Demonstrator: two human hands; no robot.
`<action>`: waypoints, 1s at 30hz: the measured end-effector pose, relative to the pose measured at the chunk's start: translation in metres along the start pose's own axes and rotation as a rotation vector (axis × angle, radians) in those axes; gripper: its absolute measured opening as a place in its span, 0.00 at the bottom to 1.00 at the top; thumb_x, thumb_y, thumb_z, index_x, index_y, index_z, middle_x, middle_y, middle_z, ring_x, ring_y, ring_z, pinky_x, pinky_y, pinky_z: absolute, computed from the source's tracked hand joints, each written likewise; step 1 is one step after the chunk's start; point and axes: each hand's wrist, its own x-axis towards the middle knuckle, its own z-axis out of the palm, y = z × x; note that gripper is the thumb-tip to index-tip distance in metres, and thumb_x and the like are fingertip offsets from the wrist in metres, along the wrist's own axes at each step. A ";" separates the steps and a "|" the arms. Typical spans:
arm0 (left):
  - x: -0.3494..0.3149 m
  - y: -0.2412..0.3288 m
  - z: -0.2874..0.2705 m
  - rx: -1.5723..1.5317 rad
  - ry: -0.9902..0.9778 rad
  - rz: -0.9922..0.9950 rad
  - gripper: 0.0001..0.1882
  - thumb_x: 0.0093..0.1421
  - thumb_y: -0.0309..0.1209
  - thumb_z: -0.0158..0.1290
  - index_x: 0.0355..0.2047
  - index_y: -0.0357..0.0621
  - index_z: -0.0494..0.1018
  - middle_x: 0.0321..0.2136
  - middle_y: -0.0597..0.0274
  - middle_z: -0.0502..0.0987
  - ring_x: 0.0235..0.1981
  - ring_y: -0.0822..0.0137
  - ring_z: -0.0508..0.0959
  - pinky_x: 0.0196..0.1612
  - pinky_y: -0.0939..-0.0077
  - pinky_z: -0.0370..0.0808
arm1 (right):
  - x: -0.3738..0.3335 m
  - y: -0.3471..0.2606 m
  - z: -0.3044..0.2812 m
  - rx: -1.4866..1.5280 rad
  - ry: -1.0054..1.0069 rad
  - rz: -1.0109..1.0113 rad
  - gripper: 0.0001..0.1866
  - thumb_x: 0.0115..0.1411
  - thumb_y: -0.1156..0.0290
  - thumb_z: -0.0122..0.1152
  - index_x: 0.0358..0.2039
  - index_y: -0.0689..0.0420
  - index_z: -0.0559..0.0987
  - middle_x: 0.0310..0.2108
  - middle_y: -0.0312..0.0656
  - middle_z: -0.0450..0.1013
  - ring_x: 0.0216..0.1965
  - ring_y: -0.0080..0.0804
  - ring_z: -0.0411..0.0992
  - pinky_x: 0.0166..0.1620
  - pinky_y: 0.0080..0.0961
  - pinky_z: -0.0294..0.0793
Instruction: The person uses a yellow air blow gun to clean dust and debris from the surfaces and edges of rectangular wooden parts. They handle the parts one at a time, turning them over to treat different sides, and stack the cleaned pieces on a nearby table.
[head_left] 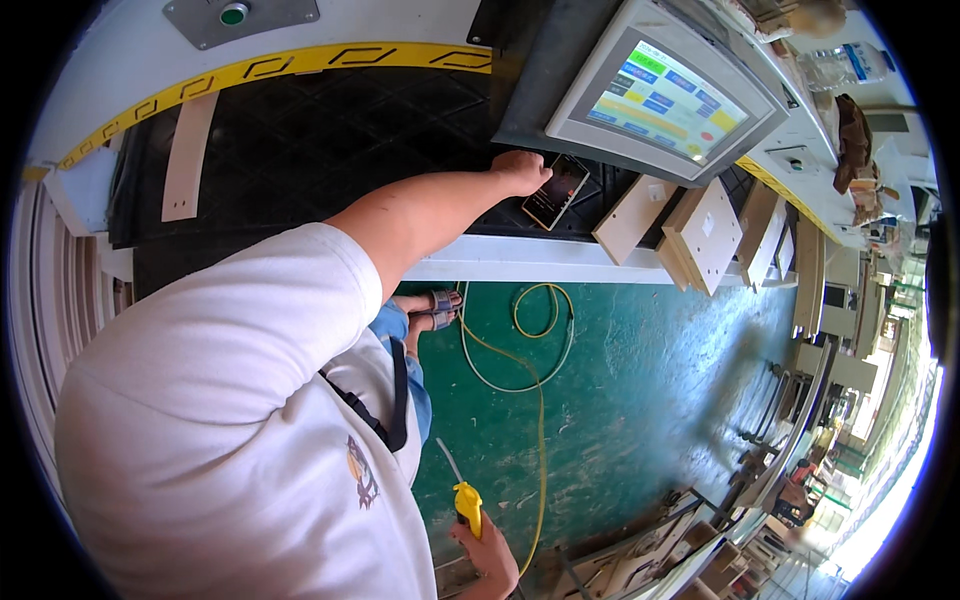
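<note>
My left hand (pixel 521 173) is stretched out over the black machine bed (pixel 380 125), its fingers closed at the long edge of a dark-screened phone (pixel 556 192). The phone sits at a slant below the touch-screen panel (pixel 668 98); the fingertips are partly hidden. Down at the lower edge, my right hand (pixel 487 556) is wrapped round a yellow air blow gun (pixel 468 503). Its thin nozzle points up and to the left, over the green floor. A yellow hose (pixel 542 450) loops across the floor near the gun.
Several pale wooden boards (pixel 703 228) rest on the bed's right part, overhanging its edge. One narrow board (pixel 188 160) lies at the left. A green push button (pixel 233 14) is at the top. Stacked panels and racks (pixel 700 540) stand at lower right.
</note>
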 end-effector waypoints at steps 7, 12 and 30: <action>0.006 -0.005 0.002 -0.020 -0.015 0.054 0.25 0.68 0.55 0.48 0.47 0.49 0.82 0.50 0.55 0.83 0.52 0.52 0.81 0.54 0.55 0.78 | -0.030 -0.026 -0.009 0.155 -0.068 -0.073 0.20 0.68 0.72 0.59 0.59 0.59 0.71 0.39 0.36 0.79 0.25 0.16 0.63 0.31 0.18 0.66; 0.006 -0.010 -0.003 -0.033 -0.035 0.076 0.25 0.68 0.55 0.49 0.46 0.50 0.82 0.49 0.55 0.83 0.52 0.52 0.82 0.53 0.56 0.77 | -0.052 -0.009 -0.004 0.177 0.109 -0.159 0.17 0.68 0.74 0.62 0.56 0.56 0.75 0.26 0.25 0.72 0.21 0.13 0.63 0.22 0.21 0.61; 0.008 -0.013 -0.005 -0.062 -0.093 0.095 0.24 0.57 0.56 0.62 0.38 0.49 0.81 0.42 0.55 0.84 0.47 0.54 0.83 0.48 0.59 0.78 | -0.032 -0.030 0.033 0.685 0.242 -0.553 0.22 0.66 0.75 0.57 0.60 0.64 0.71 0.40 0.42 0.78 0.27 0.17 0.67 0.34 0.16 0.69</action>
